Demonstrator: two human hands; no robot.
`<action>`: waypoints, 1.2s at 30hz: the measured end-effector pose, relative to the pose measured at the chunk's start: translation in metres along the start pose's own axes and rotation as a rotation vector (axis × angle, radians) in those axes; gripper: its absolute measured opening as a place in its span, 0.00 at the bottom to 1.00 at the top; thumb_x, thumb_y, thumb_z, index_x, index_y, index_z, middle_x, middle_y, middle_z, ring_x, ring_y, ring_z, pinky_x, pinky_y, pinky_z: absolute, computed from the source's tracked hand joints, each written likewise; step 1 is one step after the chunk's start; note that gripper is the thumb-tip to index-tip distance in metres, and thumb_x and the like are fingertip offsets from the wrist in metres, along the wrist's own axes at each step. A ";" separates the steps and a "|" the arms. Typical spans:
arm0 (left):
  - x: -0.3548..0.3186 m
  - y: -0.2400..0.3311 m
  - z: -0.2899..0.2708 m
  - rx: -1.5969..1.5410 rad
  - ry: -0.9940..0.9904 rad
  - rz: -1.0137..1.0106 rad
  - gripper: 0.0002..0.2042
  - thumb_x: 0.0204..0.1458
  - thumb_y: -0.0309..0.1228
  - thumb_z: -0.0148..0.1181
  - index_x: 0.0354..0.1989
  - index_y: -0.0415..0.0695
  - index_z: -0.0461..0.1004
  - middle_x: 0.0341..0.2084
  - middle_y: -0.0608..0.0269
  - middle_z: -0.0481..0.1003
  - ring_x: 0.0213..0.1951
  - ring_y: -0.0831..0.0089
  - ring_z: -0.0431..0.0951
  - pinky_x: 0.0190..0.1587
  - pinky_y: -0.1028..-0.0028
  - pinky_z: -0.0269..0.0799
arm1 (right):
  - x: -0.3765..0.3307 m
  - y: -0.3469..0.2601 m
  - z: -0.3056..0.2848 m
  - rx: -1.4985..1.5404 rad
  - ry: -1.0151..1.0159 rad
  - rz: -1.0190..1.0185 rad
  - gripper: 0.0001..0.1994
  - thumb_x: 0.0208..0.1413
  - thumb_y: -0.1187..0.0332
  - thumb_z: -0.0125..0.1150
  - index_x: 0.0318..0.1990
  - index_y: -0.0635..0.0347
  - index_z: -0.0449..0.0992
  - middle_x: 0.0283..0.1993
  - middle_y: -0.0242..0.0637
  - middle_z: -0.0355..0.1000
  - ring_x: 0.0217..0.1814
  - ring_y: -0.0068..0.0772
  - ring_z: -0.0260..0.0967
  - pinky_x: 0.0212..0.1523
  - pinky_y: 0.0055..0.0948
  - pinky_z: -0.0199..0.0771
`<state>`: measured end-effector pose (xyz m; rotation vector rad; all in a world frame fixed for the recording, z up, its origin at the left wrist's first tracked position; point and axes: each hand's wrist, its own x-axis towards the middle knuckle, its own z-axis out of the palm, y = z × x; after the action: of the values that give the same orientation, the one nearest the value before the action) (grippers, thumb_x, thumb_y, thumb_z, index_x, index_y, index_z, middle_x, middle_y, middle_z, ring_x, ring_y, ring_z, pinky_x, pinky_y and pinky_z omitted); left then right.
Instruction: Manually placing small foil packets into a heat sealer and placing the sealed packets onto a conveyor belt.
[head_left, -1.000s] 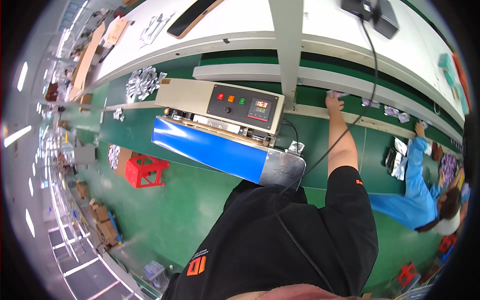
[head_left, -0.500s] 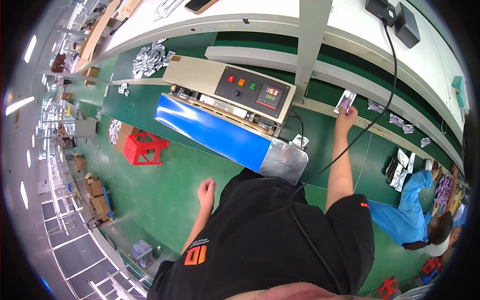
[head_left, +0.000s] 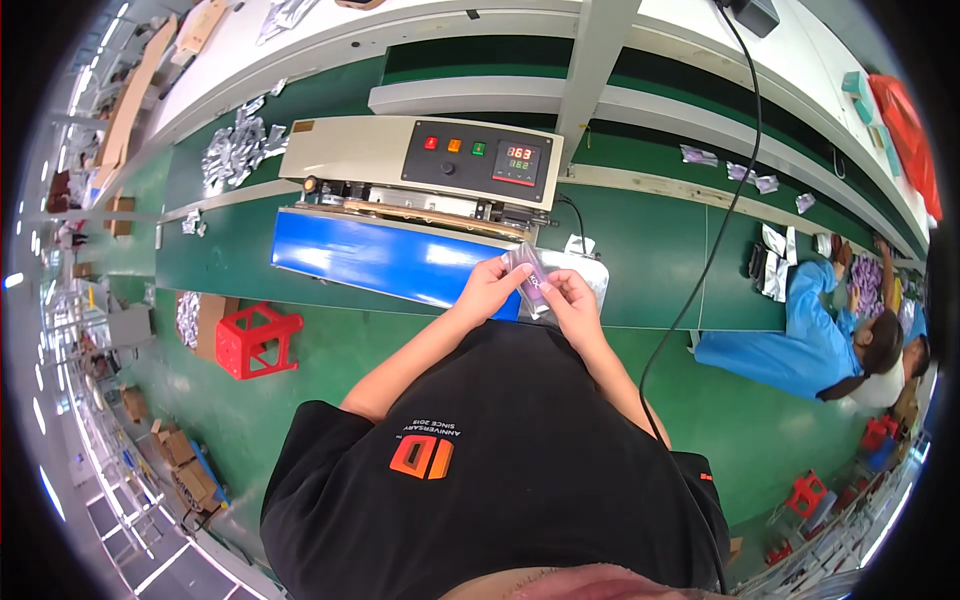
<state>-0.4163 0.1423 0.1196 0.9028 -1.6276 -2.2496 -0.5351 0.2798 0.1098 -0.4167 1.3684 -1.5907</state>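
A small clear and silver pouch with a purple item inside is held between my two hands, over the right end of the blue belt. My left hand pinches its left side, thumb on the front. On the right edge, the fingers of my right hand close round it. Just beyond my hands stands a beige band sealer with lit buttons and a red and green display. Its blue conveyor belt runs along the near side. The metal plate at the belt's right end is partly behind my right hand.
A black cable hangs down on my right. Silver pouches are heaped at the far left; several purple pouches lie at the right. A red stool stands left. A co-worker in blue sits at right.
My right hand has brought the pouch from the far right bench to in front of me. My left hand has risen from my side and taken hold of it too. The view has shifted.
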 end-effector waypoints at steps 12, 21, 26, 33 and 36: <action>-0.007 -0.018 -0.025 -0.348 -0.061 -0.190 0.10 0.59 0.32 0.56 0.40 0.38 0.77 0.32 0.65 0.78 0.34 0.78 0.77 0.39 0.76 0.74 | -0.003 0.020 0.034 0.134 0.274 0.036 0.03 0.62 0.71 0.55 0.37 0.60 0.71 0.31 0.27 0.71 0.31 0.13 0.66 0.33 0.17 0.67; 0.011 -0.028 -0.048 -0.126 0.021 -0.144 0.09 0.55 0.30 0.61 0.32 0.35 0.78 0.24 0.65 0.77 0.26 0.81 0.75 0.30 0.79 0.72 | 0.014 0.032 0.047 0.074 0.373 0.006 0.05 0.58 0.74 0.58 0.31 0.63 0.74 0.27 0.26 0.71 0.29 0.13 0.63 0.31 0.17 0.62; 0.027 -0.030 -0.036 -0.165 0.073 -0.232 0.07 0.52 0.28 0.61 0.31 0.36 0.78 0.23 0.63 0.76 0.23 0.78 0.74 0.27 0.79 0.72 | 0.025 0.041 0.047 0.118 0.549 -0.038 0.06 0.55 0.75 0.58 0.27 0.63 0.73 0.25 0.27 0.70 0.25 0.14 0.61 0.28 0.17 0.61; 0.042 -0.026 -0.035 -0.252 0.056 -0.338 0.06 0.53 0.28 0.60 0.29 0.36 0.76 0.25 0.60 0.77 0.26 0.76 0.77 0.29 0.77 0.74 | 0.040 0.039 0.040 0.151 0.636 -0.023 0.06 0.52 0.75 0.61 0.25 0.64 0.73 0.23 0.28 0.69 0.21 0.15 0.61 0.22 0.17 0.60; 0.047 -0.025 -0.035 -0.266 0.068 -0.344 0.07 0.53 0.28 0.60 0.30 0.36 0.77 0.25 0.60 0.77 0.26 0.76 0.77 0.28 0.77 0.74 | 0.045 0.038 0.041 0.147 0.641 0.015 0.05 0.54 0.76 0.59 0.26 0.64 0.74 0.25 0.29 0.71 0.25 0.16 0.64 0.27 0.18 0.63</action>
<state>-0.4276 0.1001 0.0732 1.2451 -1.1779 -2.5451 -0.5091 0.2232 0.0741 0.2195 1.6927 -1.8835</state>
